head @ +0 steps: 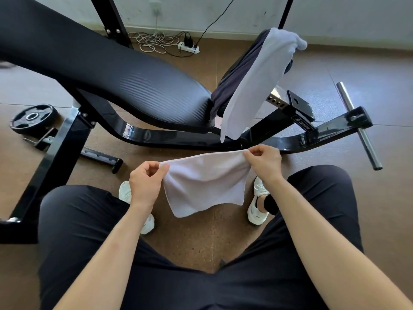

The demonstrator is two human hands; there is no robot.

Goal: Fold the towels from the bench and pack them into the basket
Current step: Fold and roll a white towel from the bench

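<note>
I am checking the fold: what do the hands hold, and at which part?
Both hold the small white towel by its top edge: the left hand pinches the left corner, the right hand the right corner.

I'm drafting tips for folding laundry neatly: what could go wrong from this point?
The left hand and right hand only pinch the top corners of the held towel; a slip could drop it onto the floor. Its lower edge hangs uneven, so a mid-air fold may come out crooked. The draped white towel hangs low off the bench and might slide down.
</note>
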